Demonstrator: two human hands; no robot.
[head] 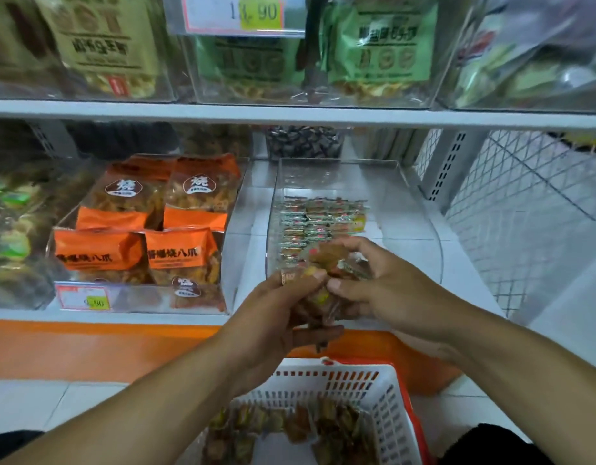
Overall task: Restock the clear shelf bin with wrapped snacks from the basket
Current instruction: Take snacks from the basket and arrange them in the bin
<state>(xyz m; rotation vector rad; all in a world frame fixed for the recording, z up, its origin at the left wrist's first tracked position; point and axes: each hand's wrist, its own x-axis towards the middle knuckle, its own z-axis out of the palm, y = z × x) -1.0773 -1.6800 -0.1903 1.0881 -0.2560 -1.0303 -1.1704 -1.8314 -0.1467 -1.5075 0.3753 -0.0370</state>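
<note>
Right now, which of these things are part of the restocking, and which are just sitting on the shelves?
Part of the job:
- handful of wrapped snacks, held by left hand and right hand
- clear shelf bin
- white basket

Just sitting there:
- orange snack bags
- green bags
- price tag

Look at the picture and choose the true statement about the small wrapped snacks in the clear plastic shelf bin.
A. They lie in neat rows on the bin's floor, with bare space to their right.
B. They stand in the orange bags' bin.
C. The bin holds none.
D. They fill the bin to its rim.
A: the small wrapped snacks lie in tidy rows low in the clear plastic shelf bin, whose right part is bare.
</note>
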